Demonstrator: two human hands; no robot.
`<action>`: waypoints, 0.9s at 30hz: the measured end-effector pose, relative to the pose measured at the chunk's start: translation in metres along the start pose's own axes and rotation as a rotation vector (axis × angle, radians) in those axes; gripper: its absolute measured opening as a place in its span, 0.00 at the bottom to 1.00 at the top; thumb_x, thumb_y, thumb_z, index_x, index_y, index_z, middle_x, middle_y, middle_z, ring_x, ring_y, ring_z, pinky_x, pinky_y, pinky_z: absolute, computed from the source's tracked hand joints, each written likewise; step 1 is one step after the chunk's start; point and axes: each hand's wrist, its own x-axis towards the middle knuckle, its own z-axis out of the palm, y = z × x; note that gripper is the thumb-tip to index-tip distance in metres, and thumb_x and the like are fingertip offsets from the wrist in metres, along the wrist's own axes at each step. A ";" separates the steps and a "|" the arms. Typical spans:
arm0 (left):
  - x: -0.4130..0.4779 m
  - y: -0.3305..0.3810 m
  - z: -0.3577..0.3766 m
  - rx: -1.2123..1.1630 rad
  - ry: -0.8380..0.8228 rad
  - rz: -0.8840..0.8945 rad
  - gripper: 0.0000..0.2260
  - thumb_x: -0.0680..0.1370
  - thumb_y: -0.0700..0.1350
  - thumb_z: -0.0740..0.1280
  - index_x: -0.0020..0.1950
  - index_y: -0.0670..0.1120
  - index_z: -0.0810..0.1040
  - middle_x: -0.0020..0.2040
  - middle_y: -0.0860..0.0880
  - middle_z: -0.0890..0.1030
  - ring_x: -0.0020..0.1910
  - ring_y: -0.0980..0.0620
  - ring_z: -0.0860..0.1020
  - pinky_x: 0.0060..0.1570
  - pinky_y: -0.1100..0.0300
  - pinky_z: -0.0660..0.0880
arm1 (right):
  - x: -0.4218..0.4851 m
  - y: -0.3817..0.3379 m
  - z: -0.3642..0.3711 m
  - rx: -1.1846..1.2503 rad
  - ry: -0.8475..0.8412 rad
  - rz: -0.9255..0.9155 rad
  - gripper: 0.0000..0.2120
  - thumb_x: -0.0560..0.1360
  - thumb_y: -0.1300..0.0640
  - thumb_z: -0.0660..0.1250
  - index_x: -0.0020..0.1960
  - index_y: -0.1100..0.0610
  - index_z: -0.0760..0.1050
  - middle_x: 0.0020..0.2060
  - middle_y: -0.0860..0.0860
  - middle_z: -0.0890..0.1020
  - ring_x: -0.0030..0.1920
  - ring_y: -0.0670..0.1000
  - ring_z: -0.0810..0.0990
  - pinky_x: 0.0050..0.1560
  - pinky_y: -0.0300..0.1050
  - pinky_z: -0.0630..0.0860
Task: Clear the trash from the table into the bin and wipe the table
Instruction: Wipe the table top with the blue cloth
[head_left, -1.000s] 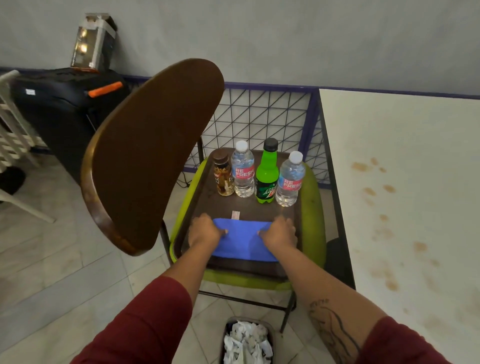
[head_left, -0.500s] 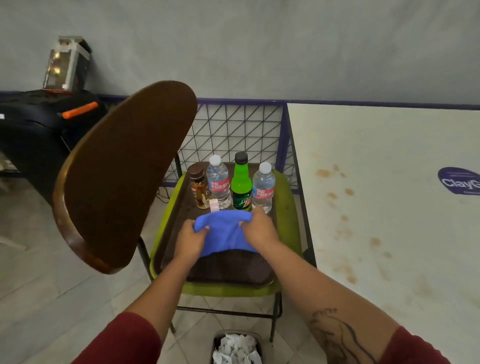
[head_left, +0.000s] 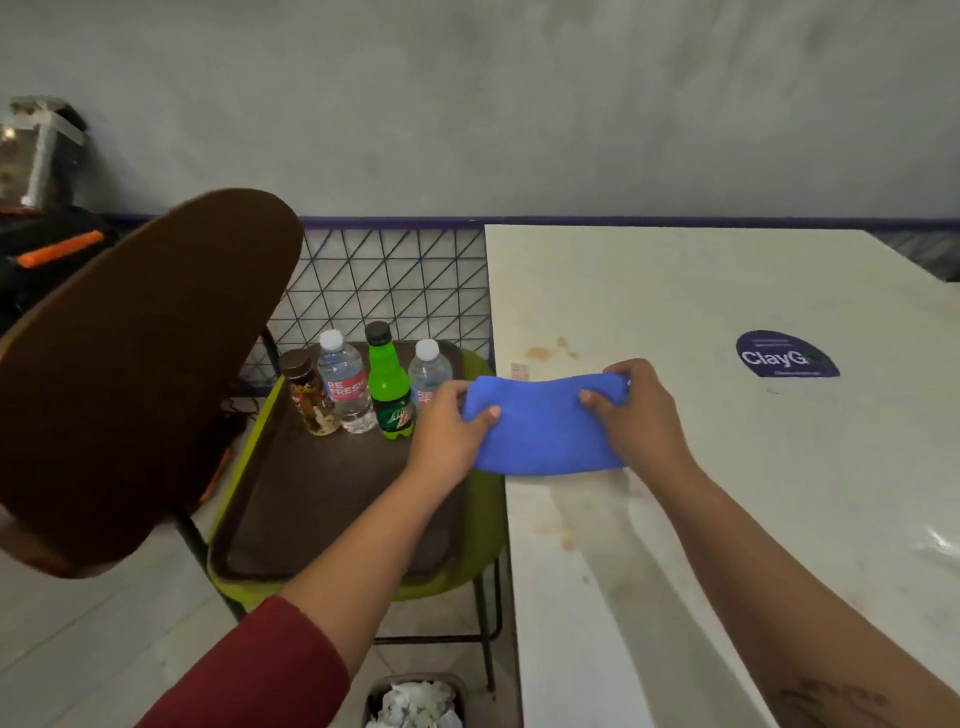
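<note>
1. Blue cloth (head_left: 543, 423) hangs stretched between both hands over the left edge of the table (head_left: 727, 519). Most of it is above the pale tabletop, and its left end reaches past the edge toward the chair. Whether its lower edge touches the top cannot be told.
2. The left hand (head_left: 452, 423) grips the cloth's left end, thumb laid across the front and fingers curled behind.
3. The right hand (head_left: 641, 410) grips the right end – thumb pressed on the front, fingers folded over the top edge.
4. Brownish stains (head_left: 540, 353) mark the tabletop just beyond the cloth, with fainter ones nearer the person. A small pinkish slip (head_left: 518, 370) lies at the table's edge just beyond the cloth. A purple sticker (head_left: 787, 354) sits well to the right.
5. The bin (head_left: 370, 701) stands on the floor at the lower edge of the view, beside the table's left side, with crumpled white paper (head_left: 418, 704) inside.
6. A green chair seat (head_left: 483, 519) carries a brown tray (head_left: 322, 493). At the tray's far end four bottles stand upright in a row: a small brown-capped bottle (head_left: 306, 395), a water bottle (head_left: 345, 384), a green soda bottle (head_left: 387, 387) and a second water bottle (head_left: 428, 371), partly hidden by the left hand.
7. A dark brown chair back (head_left: 140, 374) fills the left, with a wire grid (head_left: 384, 280) behind the bottles.
</note>
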 end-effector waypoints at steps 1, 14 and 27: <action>-0.002 0.004 0.011 0.030 -0.011 0.009 0.15 0.76 0.43 0.69 0.60 0.41 0.73 0.51 0.49 0.76 0.50 0.52 0.74 0.43 0.63 0.67 | 0.003 0.009 -0.010 0.001 0.009 0.017 0.15 0.76 0.57 0.67 0.60 0.58 0.68 0.48 0.48 0.73 0.46 0.50 0.73 0.36 0.35 0.66; -0.032 0.005 0.070 0.070 0.326 0.077 0.17 0.79 0.48 0.59 0.65 0.41 0.73 0.61 0.44 0.75 0.61 0.46 0.73 0.63 0.47 0.70 | 0.007 0.064 -0.037 -0.955 -0.281 -0.848 0.25 0.74 0.39 0.57 0.67 0.47 0.71 0.68 0.55 0.73 0.69 0.59 0.70 0.62 0.67 0.67; -0.032 0.001 0.077 -0.448 0.273 -0.144 0.26 0.81 0.54 0.46 0.74 0.40 0.63 0.72 0.45 0.68 0.72 0.50 0.66 0.73 0.56 0.60 | 0.127 0.066 0.015 -0.939 -0.488 -0.511 0.23 0.82 0.44 0.42 0.77 0.41 0.44 0.77 0.49 0.43 0.77 0.56 0.39 0.72 0.65 0.44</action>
